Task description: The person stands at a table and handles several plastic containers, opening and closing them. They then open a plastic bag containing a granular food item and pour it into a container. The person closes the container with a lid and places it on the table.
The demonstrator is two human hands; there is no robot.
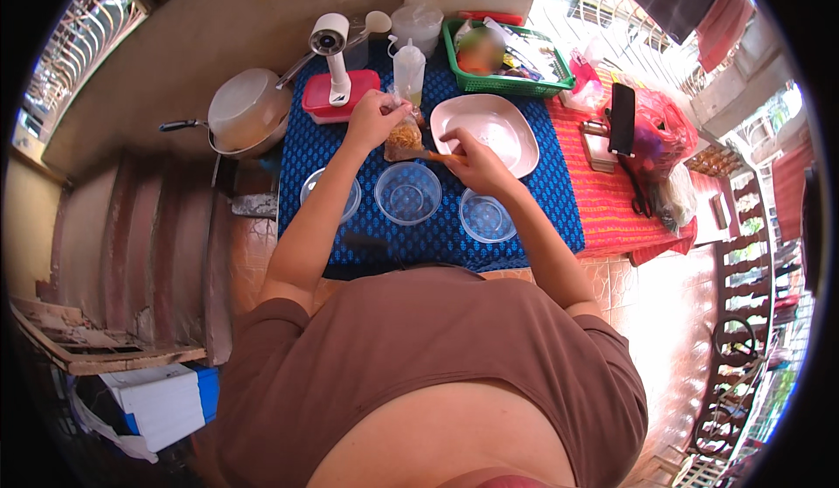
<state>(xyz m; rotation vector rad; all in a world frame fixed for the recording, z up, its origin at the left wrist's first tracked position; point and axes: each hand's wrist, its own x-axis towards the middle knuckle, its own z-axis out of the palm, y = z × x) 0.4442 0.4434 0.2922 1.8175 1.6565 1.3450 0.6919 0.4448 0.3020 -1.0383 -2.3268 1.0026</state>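
Note:
My left hand [377, 120] pinches the gathered top of a clear plastic bag [403, 135] with orange-brown crumbly food in it. Against the bag's lower side lies the blade of a knife [446, 157], whose orange-brown handle is in my right hand [478, 163]. Three clear round plastic containers stand in a row nearer to me: the left one [341, 203] partly hidden by my left forearm, the middle one [408, 193] below the bag, the right one [486, 216] beside my right forearm. A pale square dish [524, 137] sits behind my right hand.
Behind are a white handheld fan [337, 72] on a red-lidded box [314, 98], a squeeze bottle [409, 68] and a green basket [511, 85] of packets. Pans [246, 114] stand at left. On the red cloth [603, 213] are a phone on a stand [621, 119] and plastic bags [662, 127].

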